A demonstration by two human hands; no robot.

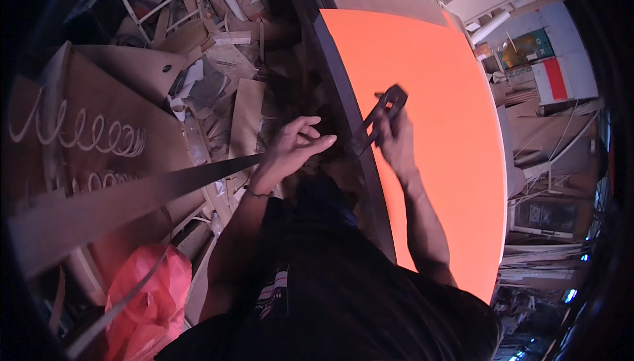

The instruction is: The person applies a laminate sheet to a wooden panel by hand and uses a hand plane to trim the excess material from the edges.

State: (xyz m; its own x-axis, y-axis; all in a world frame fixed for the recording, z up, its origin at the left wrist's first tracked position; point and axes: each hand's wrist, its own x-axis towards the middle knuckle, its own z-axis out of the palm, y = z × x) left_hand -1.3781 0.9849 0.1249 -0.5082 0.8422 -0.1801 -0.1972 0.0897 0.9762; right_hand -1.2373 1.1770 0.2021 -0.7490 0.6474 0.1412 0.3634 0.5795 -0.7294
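My right hand [396, 138] is closed around a dark hand tool with a looped end [394, 97]. I cannot make out its exact kind. The tool's narrow part slants down to the left edge of a bright orange panel [436, 130], by the panel's dark border [343, 93]. My left hand [290, 149] hovers left of that border, fingers loosely bent and apart, with nothing visible in it. A long brown strip [145, 199] comes from the lower left and ends from view behind my left wrist.
Offcuts and scraps [221, 77] lie heaped at the left, with a white metal frame [162, 4] at the back. A brown board with coiled white tubing [99, 130] leans there. A red plastic bag [152, 295] sits lower left. Shelving with boards [548, 202] stands right.
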